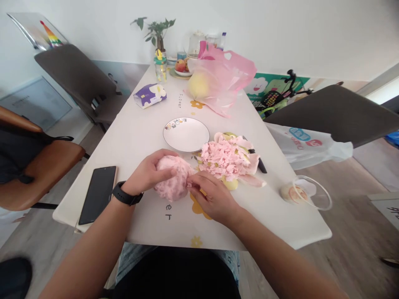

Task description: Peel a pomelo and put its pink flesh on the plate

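A peeled pomelo (175,186), round and pink with whitish pith on it, rests on the table near its front. My left hand (151,171) is wrapped around its left and upper side. With the fingertips pinched, my right hand (213,196) touches the pomelo's right side, and a small pink bit of pith shows between thumb and fingers. Just beyond the right hand lies a heap of torn pink pith and peel (222,161), with yellow-green rind under it. A dark-handled knife (262,165) lies partly hidden behind the heap. A white plate (187,136) sits behind the pomelo.
A phone (98,195) lies at the left edge, a clear plastic cup (304,193) at the right edge. Farther back are a purple tissue pack (150,95), a pink bag (232,74) with a yellow fruit, a bottle (160,68) and a fruit plate (182,73). Chairs flank the table.
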`<act>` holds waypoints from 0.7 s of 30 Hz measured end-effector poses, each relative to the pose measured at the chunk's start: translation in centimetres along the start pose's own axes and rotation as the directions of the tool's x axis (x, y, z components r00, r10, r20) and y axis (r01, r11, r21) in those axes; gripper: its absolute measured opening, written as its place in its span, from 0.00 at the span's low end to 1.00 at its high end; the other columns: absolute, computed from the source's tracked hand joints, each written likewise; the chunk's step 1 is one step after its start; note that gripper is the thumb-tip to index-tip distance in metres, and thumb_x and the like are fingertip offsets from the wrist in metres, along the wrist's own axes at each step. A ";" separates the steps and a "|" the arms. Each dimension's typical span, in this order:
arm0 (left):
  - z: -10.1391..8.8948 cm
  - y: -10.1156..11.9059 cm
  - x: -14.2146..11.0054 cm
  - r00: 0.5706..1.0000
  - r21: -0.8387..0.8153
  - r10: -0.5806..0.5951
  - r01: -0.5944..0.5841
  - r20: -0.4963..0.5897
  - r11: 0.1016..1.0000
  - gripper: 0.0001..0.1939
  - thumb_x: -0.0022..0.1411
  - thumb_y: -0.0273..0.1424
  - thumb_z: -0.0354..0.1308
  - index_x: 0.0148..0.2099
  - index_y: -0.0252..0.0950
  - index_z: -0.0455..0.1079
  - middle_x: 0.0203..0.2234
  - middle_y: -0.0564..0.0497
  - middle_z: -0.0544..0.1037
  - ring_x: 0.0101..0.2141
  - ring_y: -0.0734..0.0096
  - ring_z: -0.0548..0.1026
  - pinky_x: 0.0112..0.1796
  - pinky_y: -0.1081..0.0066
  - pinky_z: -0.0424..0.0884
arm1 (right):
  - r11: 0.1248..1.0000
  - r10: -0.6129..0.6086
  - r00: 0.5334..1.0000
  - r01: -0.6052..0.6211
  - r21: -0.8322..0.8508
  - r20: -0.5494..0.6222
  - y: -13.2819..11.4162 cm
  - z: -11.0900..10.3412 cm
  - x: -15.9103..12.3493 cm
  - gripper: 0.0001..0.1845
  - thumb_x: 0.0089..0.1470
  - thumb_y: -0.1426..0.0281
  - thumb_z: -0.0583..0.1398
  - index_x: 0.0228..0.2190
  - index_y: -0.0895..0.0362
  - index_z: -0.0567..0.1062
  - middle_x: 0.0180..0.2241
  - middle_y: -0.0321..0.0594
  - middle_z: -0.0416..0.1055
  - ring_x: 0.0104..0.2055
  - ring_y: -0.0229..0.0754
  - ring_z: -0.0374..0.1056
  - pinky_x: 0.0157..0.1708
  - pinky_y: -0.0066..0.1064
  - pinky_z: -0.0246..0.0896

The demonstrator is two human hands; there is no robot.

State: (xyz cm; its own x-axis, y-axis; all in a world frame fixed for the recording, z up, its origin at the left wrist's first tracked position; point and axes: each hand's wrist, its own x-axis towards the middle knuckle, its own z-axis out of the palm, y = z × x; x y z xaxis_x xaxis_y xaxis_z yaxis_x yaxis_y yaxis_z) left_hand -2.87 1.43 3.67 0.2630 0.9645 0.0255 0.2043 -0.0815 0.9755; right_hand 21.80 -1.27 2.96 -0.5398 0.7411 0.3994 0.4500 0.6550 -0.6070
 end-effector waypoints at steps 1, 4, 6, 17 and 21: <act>0.0 -0.1 0.0 1.000 0.000 -0.001 0.001 -0.004 1.000 0.27 0.57 0.44 0.71 0.56 0.40 0.75 0.48 0.46 0.81 0.47 0.55 0.78 0.47 0.62 0.75 | 1.000 -0.010 1.000 0.010 0.008 -0.001 0.0 0.0 0.1 0.07 0.68 0.73 0.56 0.42 0.51 0.73 0.38 0.41 0.77 0.41 0.43 0.74 0.41 0.35 0.71; -0.1 -0.1 0.0 1.000 -0.020 -0.015 0.015 -0.001 1.000 0.27 0.57 0.45 0.71 0.56 0.40 0.74 0.48 0.45 0.80 0.46 0.56 0.78 0.46 0.63 0.75 | 0.999 -0.028 1.000 0.028 0.031 0.005 0.0 0.0 0.3 0.06 0.68 0.73 0.56 0.42 0.52 0.73 0.38 0.41 0.76 0.40 0.42 0.73 0.41 0.34 0.70; -0.1 -0.1 0.0 1.000 -0.032 -0.022 0.022 0.006 0.999 0.28 0.57 0.45 0.71 0.56 0.40 0.74 0.47 0.46 0.80 0.45 0.56 0.78 0.46 0.63 0.75 | 0.999 -0.024 0.999 0.023 0.034 0.033 0.1 -0.2 0.4 0.06 0.68 0.73 0.56 0.41 0.52 0.73 0.38 0.41 0.76 0.40 0.42 0.72 0.40 0.34 0.70; -0.6 -1.4 0.9 0.998 -0.189 -0.048 0.042 -0.027 0.981 0.26 0.58 0.43 0.71 0.55 0.40 0.75 0.50 0.45 0.81 0.49 0.54 0.79 0.48 0.60 0.75 | 0.987 -0.135 0.991 0.134 0.086 0.000 0.8 1.0 -0.4 0.06 0.68 0.72 0.57 0.39 0.53 0.75 0.38 0.43 0.76 0.39 0.42 0.74 0.40 0.34 0.73; -0.6 -1.8 1.1 0.990 -0.333 -0.118 0.084 -0.081 0.939 0.25 0.57 0.43 0.71 0.53 0.38 0.75 0.49 0.44 0.82 0.47 0.55 0.80 0.46 0.60 0.77 | 1.000 0.022 0.996 -0.022 0.006 -0.085 1.3 -0.8 0.3 0.08 0.67 0.72 0.56 0.38 0.51 0.75 0.34 0.40 0.77 0.37 0.43 0.74 0.36 0.35 0.70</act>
State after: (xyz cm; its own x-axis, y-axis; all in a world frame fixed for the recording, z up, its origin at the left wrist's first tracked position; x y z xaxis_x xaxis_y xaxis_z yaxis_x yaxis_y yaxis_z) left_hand -3.55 2.76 2.03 0.1594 0.9846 -0.0719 -0.0994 0.0885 0.9911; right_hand 22.77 -0.13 2.81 -0.4671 0.7655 0.4426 0.4574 0.6376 -0.6199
